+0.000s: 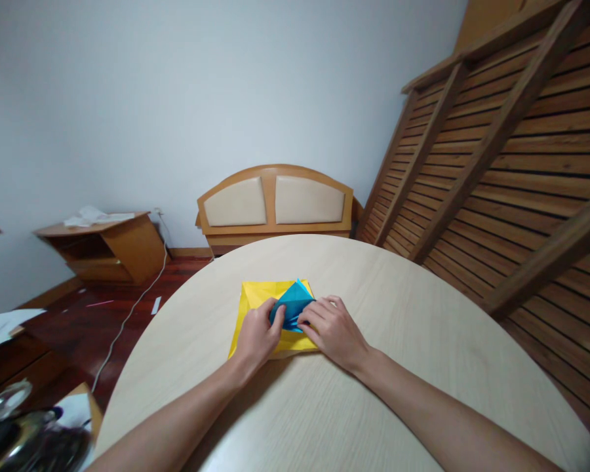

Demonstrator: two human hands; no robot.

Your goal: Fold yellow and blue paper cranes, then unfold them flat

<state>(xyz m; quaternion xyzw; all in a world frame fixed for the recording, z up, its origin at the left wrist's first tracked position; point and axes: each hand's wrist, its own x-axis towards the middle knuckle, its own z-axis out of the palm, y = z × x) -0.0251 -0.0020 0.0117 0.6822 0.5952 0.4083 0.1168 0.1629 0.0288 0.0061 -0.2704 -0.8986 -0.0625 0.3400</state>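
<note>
Between my two hands is a piece of folded blue paper (294, 303), with a pointed tip at its top and several layers showing at its lower edge. My left hand (259, 331) grips its left side, thumb on top. The fingers of my right hand (332, 326) pinch its lower right edge. Beneath the blue paper lies a creased yellow paper (258, 292), flat on the round table (364, 275). Both hands partly cover the yellow paper, and the fingers hide part of the blue folds.
Beyond the table stands a bed headboard (275, 172). A slatted wooden frame (472, 177) leans along the right. To the left are a small cabinet (142, 246) with papers, a white cable (128, 314) on the floor, and a glass-and-metal item (24, 432) in the near corner.
</note>
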